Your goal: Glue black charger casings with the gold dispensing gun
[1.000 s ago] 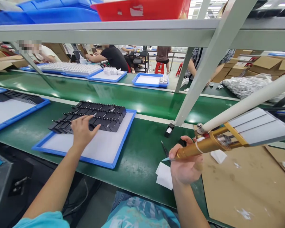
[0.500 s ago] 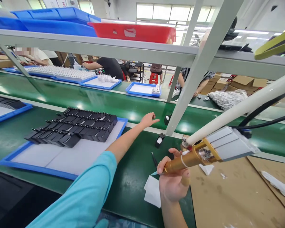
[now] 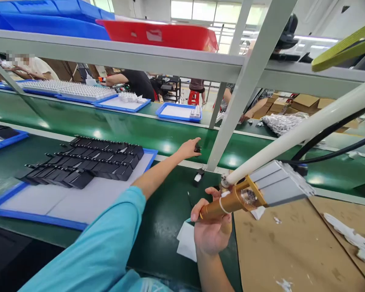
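Observation:
My left hand (image 3: 187, 150) is stretched forward over the green conveyor belt, its fingers closed around a small black plug adapter (image 3: 197, 148) that they partly hide. Another black adapter (image 3: 198, 177) with a white face lies on the bench by the shelf post. My right hand (image 3: 213, 231) grips a gold cylindrical tool (image 3: 219, 209) with a silver ribbed block on its far end. Near the right thumb, a teal tip shows above white paper sheets (image 3: 187, 241). To the left, a blue-rimmed tray (image 3: 69, 223) carries rows of black adapters (image 3: 82, 162).
A slanted shelf post (image 3: 231, 117) and a white pole (image 3: 307, 129) with black cables stand close to my hands. Cardboard (image 3: 276, 243) covers the bench at right. A red bin (image 3: 158, 36) sits overhead. People work across the belt.
My left hand has closed on the black adapter that lay on the belt beside the post. My right hand still holds the gold tool. The whole view has shifted slightly.

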Motion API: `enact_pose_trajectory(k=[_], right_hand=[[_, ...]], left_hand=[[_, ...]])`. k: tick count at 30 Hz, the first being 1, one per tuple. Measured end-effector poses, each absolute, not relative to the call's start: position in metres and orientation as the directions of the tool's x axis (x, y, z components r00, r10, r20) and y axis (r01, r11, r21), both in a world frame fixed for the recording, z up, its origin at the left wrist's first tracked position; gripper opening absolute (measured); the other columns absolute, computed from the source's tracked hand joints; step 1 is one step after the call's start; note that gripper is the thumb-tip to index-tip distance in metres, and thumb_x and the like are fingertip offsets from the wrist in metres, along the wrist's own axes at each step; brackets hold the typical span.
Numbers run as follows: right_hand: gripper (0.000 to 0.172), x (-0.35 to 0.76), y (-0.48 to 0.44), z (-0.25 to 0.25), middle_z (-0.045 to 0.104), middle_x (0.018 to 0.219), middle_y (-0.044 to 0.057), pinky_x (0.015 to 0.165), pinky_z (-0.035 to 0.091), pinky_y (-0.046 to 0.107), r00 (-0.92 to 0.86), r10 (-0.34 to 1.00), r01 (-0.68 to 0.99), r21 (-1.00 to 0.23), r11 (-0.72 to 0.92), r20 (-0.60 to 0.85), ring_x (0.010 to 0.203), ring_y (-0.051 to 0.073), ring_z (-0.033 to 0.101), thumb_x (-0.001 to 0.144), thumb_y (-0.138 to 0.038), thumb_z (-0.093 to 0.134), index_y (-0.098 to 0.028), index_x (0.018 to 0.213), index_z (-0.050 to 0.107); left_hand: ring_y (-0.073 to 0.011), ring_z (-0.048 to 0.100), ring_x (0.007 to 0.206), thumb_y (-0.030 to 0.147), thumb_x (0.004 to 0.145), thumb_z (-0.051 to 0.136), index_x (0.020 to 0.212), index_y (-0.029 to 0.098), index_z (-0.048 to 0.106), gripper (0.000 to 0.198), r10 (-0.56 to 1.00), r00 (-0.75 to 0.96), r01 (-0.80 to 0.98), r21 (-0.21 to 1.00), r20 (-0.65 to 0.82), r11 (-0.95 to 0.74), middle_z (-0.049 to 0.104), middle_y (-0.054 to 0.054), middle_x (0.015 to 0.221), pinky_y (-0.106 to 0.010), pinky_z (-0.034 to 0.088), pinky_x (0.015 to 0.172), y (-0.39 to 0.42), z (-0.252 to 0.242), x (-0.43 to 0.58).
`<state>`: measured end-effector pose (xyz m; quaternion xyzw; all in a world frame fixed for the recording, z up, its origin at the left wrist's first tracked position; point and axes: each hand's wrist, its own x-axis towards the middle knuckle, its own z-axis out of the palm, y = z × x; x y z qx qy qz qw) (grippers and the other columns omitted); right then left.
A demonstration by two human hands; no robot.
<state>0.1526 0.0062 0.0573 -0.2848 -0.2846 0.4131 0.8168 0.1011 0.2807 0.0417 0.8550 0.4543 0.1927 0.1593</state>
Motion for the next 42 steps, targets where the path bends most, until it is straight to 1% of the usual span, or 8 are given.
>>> enact_pose_trajectory(k=[7,10,17,22,26,29,36,42], right_hand=[[0.030,0.155,0.007,0.061,0.059,0.100,0.000,0.037,0.037,0.026,0.494,0.825,-0.511,-0.676,0.530,0.274,0.040,0.008,0.053,0.085,-0.049,0.042,-0.027,0.101,0.055],[0.032,0.157,0.009,0.060,0.060,0.099,0.000,0.035,0.037,0.026,0.503,0.813,-0.481,-0.688,0.544,0.292,0.039,0.008,0.053,0.084,-0.051,0.045,-0.027,0.103,0.054],[0.033,0.161,0.012,0.058,0.059,0.098,-0.001,0.034,0.036,0.027,0.532,0.796,-0.445,-0.704,0.553,0.289,0.037,0.009,0.052,0.083,-0.052,0.045,-0.027,0.102,0.053],[0.033,0.161,0.012,0.057,0.059,0.099,-0.001,0.034,0.035,0.027,0.537,0.792,-0.432,-0.712,0.553,0.290,0.038,0.008,0.052,0.084,-0.051,0.042,-0.027,0.104,0.052],[0.034,0.160,0.012,0.057,0.057,0.098,0.000,0.034,0.036,0.027,0.537,0.790,-0.418,-0.720,0.554,0.296,0.038,0.008,0.051,0.084,-0.052,0.041,-0.027,0.104,0.051],[0.034,0.160,0.012,0.058,0.057,0.098,0.000,0.033,0.035,0.027,0.536,0.790,-0.413,-0.723,0.553,0.298,0.037,0.008,0.051,0.083,-0.052,0.041,-0.027,0.104,0.051],[0.032,0.160,0.013,0.058,0.059,0.095,-0.001,0.033,0.036,0.027,0.534,0.793,-0.435,-0.708,0.556,0.295,0.037,0.009,0.052,0.083,-0.051,0.045,-0.026,0.102,0.053],[0.034,0.157,0.012,0.060,0.058,0.096,-0.001,0.033,0.037,0.026,0.555,0.788,-0.441,-0.709,0.551,0.266,0.040,0.008,0.053,0.081,-0.052,0.046,-0.026,0.102,0.054]], left_hand=[[-0.0304,0.063,0.097,0.058,0.073,0.071,0.147,0.014,0.026,0.098,0.833,0.545,0.825,0.115,0.094,-0.553,0.065,-0.013,0.104,-0.032,0.046,0.077,0.158,0.052,-0.002],[-0.0293,0.065,0.089,0.062,0.074,0.068,0.149,0.014,0.024,0.099,0.849,0.529,0.846,0.062,0.022,-0.529,0.066,-0.011,0.096,-0.031,0.045,0.071,0.110,0.034,-0.023],[-0.0263,0.065,0.083,0.063,0.076,0.065,0.151,0.021,0.020,0.097,0.878,0.478,0.852,0.256,-0.026,-0.456,0.065,-0.006,0.092,-0.030,0.046,0.067,0.073,0.007,-0.035],[-0.0270,0.056,0.110,0.052,0.078,0.069,0.152,0.025,0.017,0.095,0.851,0.519,0.737,0.460,0.084,-0.495,0.060,-0.009,0.120,-0.037,0.048,0.089,0.064,0.013,-0.041],[-0.0246,0.043,0.130,0.038,0.089,0.058,0.152,0.031,0.021,0.074,0.705,0.693,0.515,0.579,0.154,-0.632,0.039,-0.008,0.149,-0.039,0.039,0.107,0.064,0.019,-0.047],[-0.0241,0.047,0.123,0.036,0.097,0.043,0.149,0.033,0.032,0.053,0.639,0.752,0.457,0.569,0.163,-0.683,0.036,-0.005,0.153,-0.042,0.039,0.105,0.067,0.022,-0.051],[-0.0232,0.050,0.112,0.038,0.098,0.043,0.134,0.033,0.056,0.038,0.481,0.858,0.360,0.461,0.177,-0.811,0.056,-0.006,0.134,-0.037,0.045,0.096,0.071,0.024,-0.045],[-0.0213,0.054,0.102,0.049,0.084,0.065,0.111,0.029,0.068,0.034,0.679,0.710,0.538,0.480,0.185,-0.693,0.058,-0.006,0.102,-0.030,0.049,0.078,0.068,0.020,-0.031]])
